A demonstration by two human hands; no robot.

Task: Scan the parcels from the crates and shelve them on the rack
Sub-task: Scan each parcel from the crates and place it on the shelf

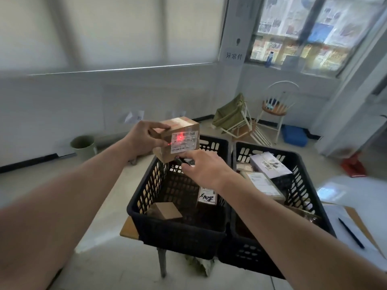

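Observation:
My left hand [144,139] holds a small brown cardboard parcel [188,125] in the air above the left black crate [178,229]. The parcel's white label faces me, and a red scanner light glows on it. My right hand [204,170] is closed around a small dark scanner [185,161], mostly hidden by the fingers and aimed up at the label. Two small boxes lie in the left crate. The right black crate [301,162] holds several parcels, one of them a white box [270,165].
Both crates rest on a small table with a wooden edge [128,229]. A pen [350,233] lies on papers at the right. A green bin [83,144], a tipped chair with green cloth [232,118], a round stool [274,107] and a blue tray [294,135] stand on the floor behind.

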